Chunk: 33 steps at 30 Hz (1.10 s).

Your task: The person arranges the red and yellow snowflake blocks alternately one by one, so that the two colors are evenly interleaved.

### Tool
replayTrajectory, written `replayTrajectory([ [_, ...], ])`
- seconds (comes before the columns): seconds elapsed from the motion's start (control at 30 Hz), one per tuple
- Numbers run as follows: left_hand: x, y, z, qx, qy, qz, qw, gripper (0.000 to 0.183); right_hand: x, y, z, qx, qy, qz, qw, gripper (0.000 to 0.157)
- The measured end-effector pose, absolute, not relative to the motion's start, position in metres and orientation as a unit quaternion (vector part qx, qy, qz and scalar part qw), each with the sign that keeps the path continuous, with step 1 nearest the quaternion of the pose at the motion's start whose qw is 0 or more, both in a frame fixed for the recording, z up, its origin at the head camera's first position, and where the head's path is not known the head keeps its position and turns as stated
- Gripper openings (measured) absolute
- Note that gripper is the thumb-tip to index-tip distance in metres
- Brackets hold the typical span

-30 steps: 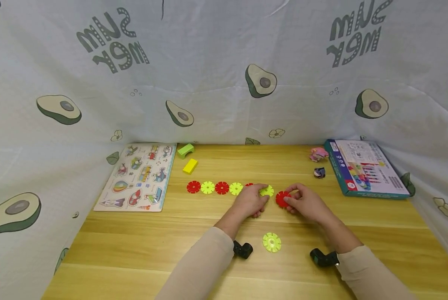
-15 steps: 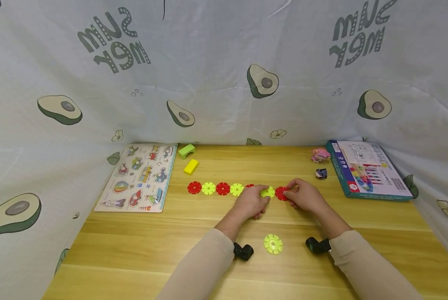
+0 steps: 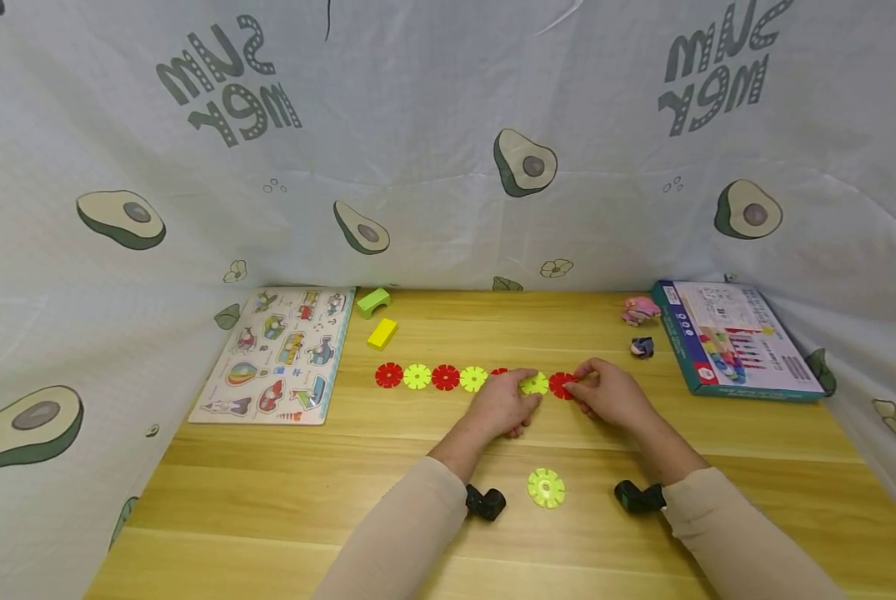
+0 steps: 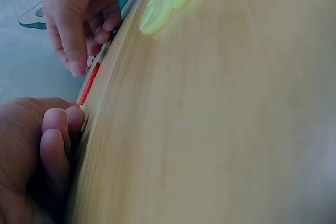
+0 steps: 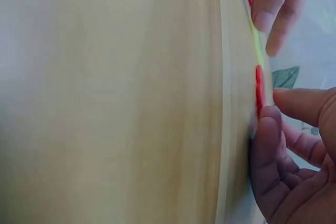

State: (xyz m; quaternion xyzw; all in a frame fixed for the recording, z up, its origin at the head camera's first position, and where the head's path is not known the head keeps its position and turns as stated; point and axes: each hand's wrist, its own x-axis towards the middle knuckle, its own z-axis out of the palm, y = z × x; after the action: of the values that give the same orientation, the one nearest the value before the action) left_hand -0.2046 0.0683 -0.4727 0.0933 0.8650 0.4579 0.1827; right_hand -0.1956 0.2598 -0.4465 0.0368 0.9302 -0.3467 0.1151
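Observation:
A row of red and yellow notched plastic discs (image 3: 445,377) lies flat on the wooden table, colours alternating. My left hand (image 3: 498,406) holds the yellow disc (image 3: 535,383) near the row's right end between forefinger and thumb, partly covering a red disc to its left. At that end, my right hand (image 3: 608,390) pinches the right edge of a red disc (image 3: 563,386), which lies flat close against the yellow one. In the right wrist view this red disc (image 5: 259,90) shows edge-on by the thumb and forefinger. Nearer my body lies a separate yellow disc (image 3: 546,488).
A picture puzzle board (image 3: 267,358) lies at the left, beside a green arch block (image 3: 373,302) and a yellow block (image 3: 382,334). At the right are a pink figurine (image 3: 640,311), a small dark figurine (image 3: 642,347) and a flat box (image 3: 740,340). Patterned cloth (image 3: 432,167) hangs behind.
My right hand has moved left and slightly away from me, bringing the tilted red disc down flat beside the yellow one. My left hand has stayed in place.

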Motion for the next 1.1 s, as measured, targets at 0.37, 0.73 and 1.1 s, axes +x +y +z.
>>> replayTrajectory([
  [0.37, -0.208, 0.062, -0.47, 0.18, 0.881, 0.391, 0.195, 0.053, -0.137, 0.249, -0.445, -0.036, 0.941, -0.312, 0.128, 0.035],
  [0.73, -0.213, 0.09, -0.467, 0.202, 0.837, 0.46, 0.219, 0.043, -0.097, 0.227, -0.445, -0.097, 0.929, -0.314, 0.171, 0.033],
  [1.1, -0.209, 0.106, -0.469, 0.157, 0.853, 0.447, 0.22, 0.041, -0.077, 0.217, -0.444, -0.136, 0.95, -0.25, 0.128, 0.043],
])
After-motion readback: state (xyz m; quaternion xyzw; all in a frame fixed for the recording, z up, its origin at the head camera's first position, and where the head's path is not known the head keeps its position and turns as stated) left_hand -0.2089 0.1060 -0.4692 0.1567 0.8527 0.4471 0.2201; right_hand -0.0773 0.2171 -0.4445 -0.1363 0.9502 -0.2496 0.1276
